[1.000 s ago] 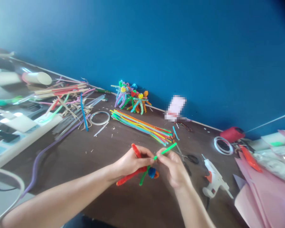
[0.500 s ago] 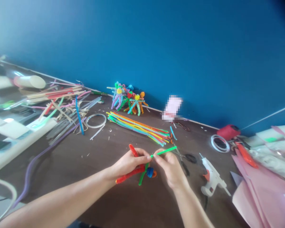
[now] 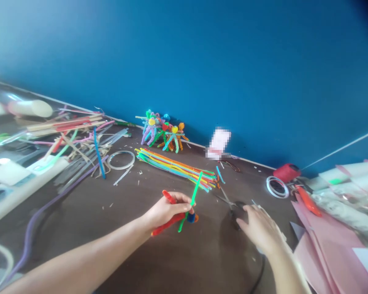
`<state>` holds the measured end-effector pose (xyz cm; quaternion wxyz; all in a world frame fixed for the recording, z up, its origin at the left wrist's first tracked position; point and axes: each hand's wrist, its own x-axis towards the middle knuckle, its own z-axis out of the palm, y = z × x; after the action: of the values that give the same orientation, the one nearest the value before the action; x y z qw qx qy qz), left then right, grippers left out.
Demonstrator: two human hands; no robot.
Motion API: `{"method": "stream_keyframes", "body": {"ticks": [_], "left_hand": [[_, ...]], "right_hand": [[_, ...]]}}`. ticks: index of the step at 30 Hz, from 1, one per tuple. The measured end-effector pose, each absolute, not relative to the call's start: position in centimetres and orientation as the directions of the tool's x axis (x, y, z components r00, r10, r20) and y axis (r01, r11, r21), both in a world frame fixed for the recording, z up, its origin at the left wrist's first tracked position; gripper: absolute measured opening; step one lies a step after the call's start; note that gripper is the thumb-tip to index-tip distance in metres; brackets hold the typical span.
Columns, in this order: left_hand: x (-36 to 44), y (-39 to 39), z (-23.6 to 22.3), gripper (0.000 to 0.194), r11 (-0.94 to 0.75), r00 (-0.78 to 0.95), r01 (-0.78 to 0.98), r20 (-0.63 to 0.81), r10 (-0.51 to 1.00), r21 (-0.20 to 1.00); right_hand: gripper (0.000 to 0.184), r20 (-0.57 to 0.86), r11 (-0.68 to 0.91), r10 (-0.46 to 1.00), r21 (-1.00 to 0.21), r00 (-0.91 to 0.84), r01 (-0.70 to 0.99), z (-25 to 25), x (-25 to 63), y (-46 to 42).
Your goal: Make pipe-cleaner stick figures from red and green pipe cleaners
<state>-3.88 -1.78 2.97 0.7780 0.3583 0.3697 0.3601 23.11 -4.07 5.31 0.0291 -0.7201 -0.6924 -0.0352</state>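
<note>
My left hand [image 3: 173, 207] is closed around a pipe cleaner figure [image 3: 179, 219] with red and green limbs, pinching it between thumb and fingertips. A blue ball with an orange bit [image 3: 191, 218] shows at its lower right. A straight green pipe cleaner [image 3: 196, 188] sticks up from the pinch. My right hand [image 3: 260, 228] is over the table to the right, fingers apart, thumb and index at the black handles of a pair of scissors [image 3: 230, 205]. Whether they touch the handles, I cannot tell. Beneath that hand, the white glue gun is mostly hidden.
A bundle of coloured pipe cleaners [image 3: 171, 166] lies beyond my hands. Several finished figures [image 3: 164, 130] stand by the blue wall [image 3: 184, 61]. At left are mixed sticks and strips [image 3: 70, 134]; at right, a tape roll [image 3: 277, 187], red spool [image 3: 286, 173] and pink sheets [image 3: 328, 245].
My right hand has let go of the green pipe cleaner and moved right to the scissors. The green piece now points more upright. My left hand still grips the figure.
</note>
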Motion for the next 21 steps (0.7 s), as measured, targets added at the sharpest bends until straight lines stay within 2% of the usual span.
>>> {"method": "stream_keyframes", "body": {"ticks": [3,5,9,11,13,15,17,18,21], "left_hand": [[-3.8,-1.9,3.2,0.023,0.445,0.462,-0.321,-0.272,0.844,0.836],[-3.8,-1.9,3.1,0.024,0.422,0.466,-0.345,-0.237,0.852,0.838],[-3.8,-1.8,2.9,0.027,0.425,0.473,-0.385,-0.221,0.853,0.819],[-3.8,-1.8,2.9,0.027,0.441,0.485,-0.402,-0.221,0.846,0.803],[-3.9,-1.7,2.9,0.025,0.475,0.519,-0.414,-0.228,0.824,0.776],[-4.1,-1.6,2.9,0.022,0.519,0.56,-0.43,-0.233,0.795,0.738],[-4.2,-1.5,2.7,0.02,0.545,0.587,-0.448,-0.226,0.777,0.709],[-4.3,-1.4,2.6,0.018,0.552,0.596,-0.455,-0.221,0.772,0.699],[-4.4,-1.2,2.3,0.016,0.565,0.613,-0.458,-0.216,0.76,0.686]], "right_hand": [[0.023,0.044,-0.053,0.998,0.068,0.05,0.996,3.9,23.6,-4.6],[0.021,-0.001,-0.11,0.994,0.061,0.11,0.992,3.5,23.6,-5.1],[0.01,-0.182,-0.205,0.96,0.063,0.213,0.977,4.1,24.0,-6.1],[0.009,-0.244,-0.222,0.945,0.009,0.217,0.975,4.8,24.3,-6.7],[0.008,-0.314,-0.237,0.932,-0.157,0.179,0.959,5.3,24.4,-7.3],[0.008,-0.411,-0.285,0.907,-0.434,0.093,0.854,5.6,24.0,-7.8],[0.019,-0.478,-0.35,0.877,-0.707,-0.052,0.614,5.6,23.2,-8.2],[0.027,-0.479,-0.368,0.867,-0.802,-0.137,0.471,5.5,22.7,-8.3],[0.047,-0.388,-0.356,0.846,-0.922,-0.367,0.154,4.8,20.8,-8.1]]}}
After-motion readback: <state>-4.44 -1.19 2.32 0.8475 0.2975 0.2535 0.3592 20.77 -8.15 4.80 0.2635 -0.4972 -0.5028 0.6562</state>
